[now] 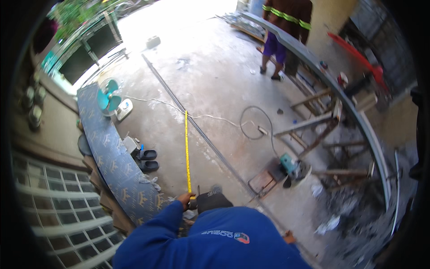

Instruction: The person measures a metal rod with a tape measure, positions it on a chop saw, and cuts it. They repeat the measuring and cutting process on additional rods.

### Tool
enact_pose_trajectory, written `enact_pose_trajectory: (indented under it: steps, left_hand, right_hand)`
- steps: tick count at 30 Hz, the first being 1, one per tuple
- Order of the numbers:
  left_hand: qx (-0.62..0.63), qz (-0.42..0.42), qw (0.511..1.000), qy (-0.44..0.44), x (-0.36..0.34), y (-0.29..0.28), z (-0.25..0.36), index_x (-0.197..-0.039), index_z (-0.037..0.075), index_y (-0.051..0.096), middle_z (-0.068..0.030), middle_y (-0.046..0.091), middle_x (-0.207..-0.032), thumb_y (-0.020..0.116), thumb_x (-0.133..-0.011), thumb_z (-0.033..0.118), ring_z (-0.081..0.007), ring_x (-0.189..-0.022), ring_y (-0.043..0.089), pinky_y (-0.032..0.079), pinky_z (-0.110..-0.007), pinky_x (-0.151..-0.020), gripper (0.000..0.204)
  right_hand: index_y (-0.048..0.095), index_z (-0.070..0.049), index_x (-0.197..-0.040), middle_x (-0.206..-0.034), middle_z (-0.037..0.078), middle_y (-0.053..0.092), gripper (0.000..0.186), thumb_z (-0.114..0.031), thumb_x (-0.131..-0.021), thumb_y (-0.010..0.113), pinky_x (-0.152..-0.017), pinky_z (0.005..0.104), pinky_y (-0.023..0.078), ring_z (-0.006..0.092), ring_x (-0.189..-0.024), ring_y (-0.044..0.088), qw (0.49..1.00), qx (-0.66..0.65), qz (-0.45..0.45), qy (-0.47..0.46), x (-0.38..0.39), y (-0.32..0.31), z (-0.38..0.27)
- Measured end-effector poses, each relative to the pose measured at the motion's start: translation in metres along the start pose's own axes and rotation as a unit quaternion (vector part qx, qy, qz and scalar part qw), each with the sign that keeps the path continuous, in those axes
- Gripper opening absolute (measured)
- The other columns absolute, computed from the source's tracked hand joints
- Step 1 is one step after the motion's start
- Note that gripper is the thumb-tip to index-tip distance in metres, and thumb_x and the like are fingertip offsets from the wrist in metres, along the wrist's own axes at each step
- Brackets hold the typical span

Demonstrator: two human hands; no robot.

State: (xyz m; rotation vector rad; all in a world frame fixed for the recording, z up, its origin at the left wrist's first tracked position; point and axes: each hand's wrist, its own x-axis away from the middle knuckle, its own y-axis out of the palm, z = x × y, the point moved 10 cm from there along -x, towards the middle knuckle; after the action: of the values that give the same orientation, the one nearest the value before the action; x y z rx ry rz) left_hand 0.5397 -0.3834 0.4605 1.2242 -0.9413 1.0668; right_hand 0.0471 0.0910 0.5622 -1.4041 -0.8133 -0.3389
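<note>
My left hand (184, 200) is closed around a tape measure, held in front of my body. Its yellow blade (187, 152) runs out ahead and reaches long dark metal bars (208, 142) lying across the concrete floor. Low on the right, my right hand (289, 236) shows partly past my blue shirt, close to the near end of the bars; its fingers are too small and blurred to read. A cut-off machine with a green motor (289, 164) and a reddish-brown base (263, 182) stands by the bars.
A white cord (215, 117) crosses the floor. On the left are a fan with teal blades (109, 96), a blue patterned board (114, 152) and dark slippers (148, 155). A long grey beam (347, 101) rests over trestles (313, 123) at right. Another person (286, 27) stands beyond.
</note>
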Motion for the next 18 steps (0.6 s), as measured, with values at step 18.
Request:
enact_pose_trajectory:
  steps: [18]
  left_hand:
    - [0.070, -0.040, 0.994, 0.077, 0.013, 0.025, 0.047, -0.104, 0.006, 0.056, -0.0092, 0.061, -0.078, 0.055, -0.100, 0.023, -0.0266, -0.069, 0.065, 0.057, -0.045, -0.063, 0.017]
  right_hand:
    - [0.043, -0.004, -0.150, -0.140, 0.021, 0.059, 0.075, -0.017, -0.079, 0.065, -0.109, 0.0415, 0.046, 0.0391, -0.129, 0.057, 0.993, -0.079, 0.033, -0.078, 0.016, -0.052, -0.138]
